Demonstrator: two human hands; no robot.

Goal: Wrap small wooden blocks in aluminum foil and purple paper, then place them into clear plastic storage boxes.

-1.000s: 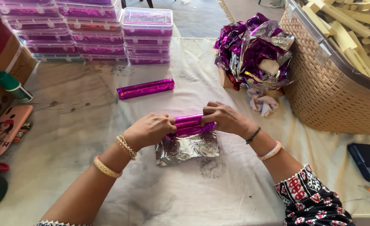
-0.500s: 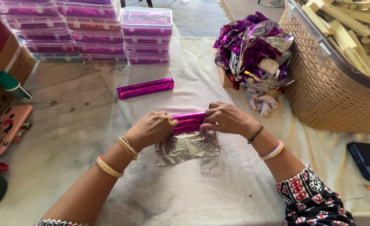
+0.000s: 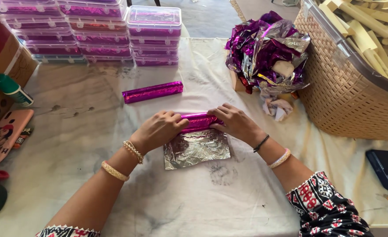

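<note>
My left hand point(image 3: 158, 130) and my right hand point(image 3: 235, 123) press on the two ends of a magenta foil roll point(image 3: 198, 121) lying on the white cloth. The loose silver side of its foil sheet point(image 3: 197, 149) spreads flat toward me below the roll. What is inside the roll is hidden by the foil. A finished magenta foil-wrapped stick point(image 3: 152, 91) lies farther away, up and left of my hands.
Stacks of clear boxes with magenta contents point(image 3: 154, 35) line the far edge. A heap of crumpled magenta foil point(image 3: 268, 48) sits far right of centre. A woven basket of pale sticks point(image 3: 352, 87) stands at right. A cardboard box point(image 3: 0, 57), a green-capped bottle point(image 3: 11, 89) and phones point(image 3: 387, 169) lie around.
Both hands have rolled the foil-covered piece slightly away from me, and more of the silver sheet now lies flat below it.
</note>
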